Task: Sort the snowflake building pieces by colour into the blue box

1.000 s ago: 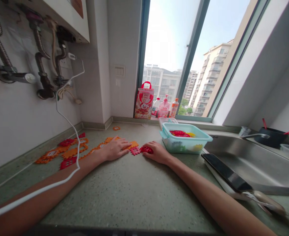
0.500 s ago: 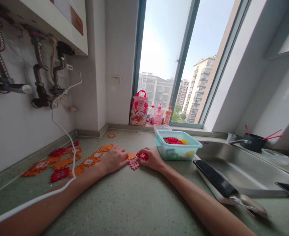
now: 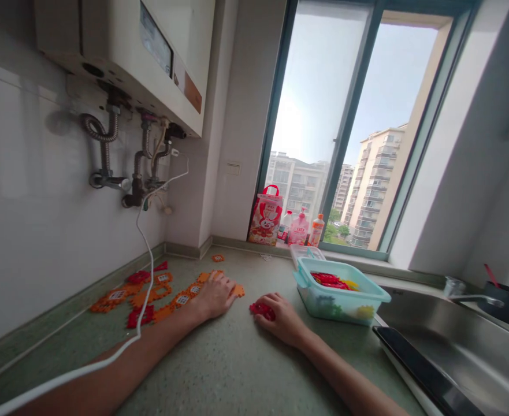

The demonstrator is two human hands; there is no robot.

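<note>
My left hand (image 3: 216, 294) lies palm down, its curled fingers on orange toothed building tiles. One orange tile (image 3: 238, 290) sticks out beyond the fingertips. To the right, my right hand (image 3: 282, 318) closes its thumb and fingers round a red building tile (image 3: 263, 311) on the counter; part of it is hidden by the fingers. Further left lies a loose patch of orange and red tiles, some with white window grids, such as a red tile (image 3: 140, 316) and an orange window tile (image 3: 116, 296).
A teal plastic box (image 3: 345, 306) with red, yellow, green and blue pieces stands right of my right hand. A white cable (image 3: 149, 277) crosses the tiles and my left forearm. A phone (image 3: 427, 370) lies beside the sink (image 3: 466, 352). One orange tile (image 3: 218, 258) lies further back.
The view has shifted, so the scene sits lower and further right. The hands' spots on the counter are slightly further left. The pink tile between them is out of sight.
</note>
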